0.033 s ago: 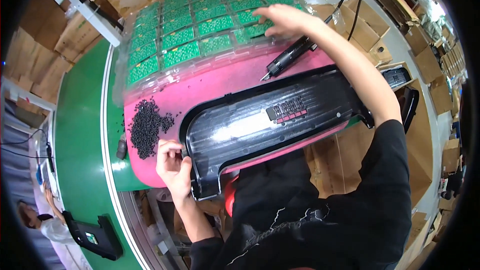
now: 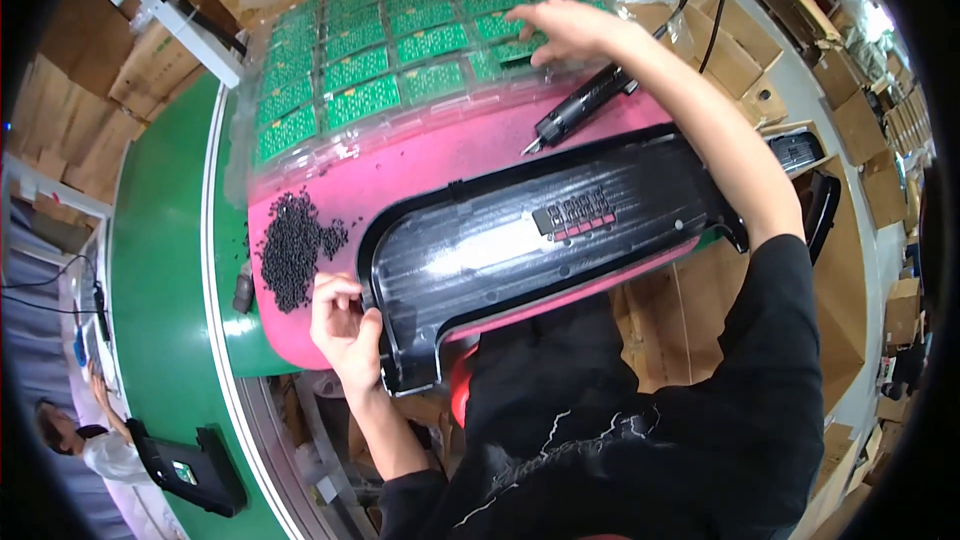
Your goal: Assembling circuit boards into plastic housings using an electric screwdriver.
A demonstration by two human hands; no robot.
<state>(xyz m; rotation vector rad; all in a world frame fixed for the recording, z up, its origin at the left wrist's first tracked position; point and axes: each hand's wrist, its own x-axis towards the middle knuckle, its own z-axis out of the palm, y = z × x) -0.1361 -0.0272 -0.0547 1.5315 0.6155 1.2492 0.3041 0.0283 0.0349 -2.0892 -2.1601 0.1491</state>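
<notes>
Head view: the left hand [image 2: 345, 325] rests at about eight o'clock, fingers curled together onto the left end of a long black plastic housing [image 2: 520, 250], which lies across a pink mat [image 2: 400, 175] at the centre. Just beside that hand, toward nine o'clock, sits a heap of small black screws [image 2: 292, 245]. The right hand [image 2: 565, 30] reaches to one o'clock, fingers spread flat on a clear tray of green circuit boards [image 2: 390, 50]; whether it grips one I cannot tell. A black electric screwdriver [image 2: 582, 108] lies on the mat below that hand. A green conveyor belt [image 2: 160, 240] runs along nine o'clock.
</notes>
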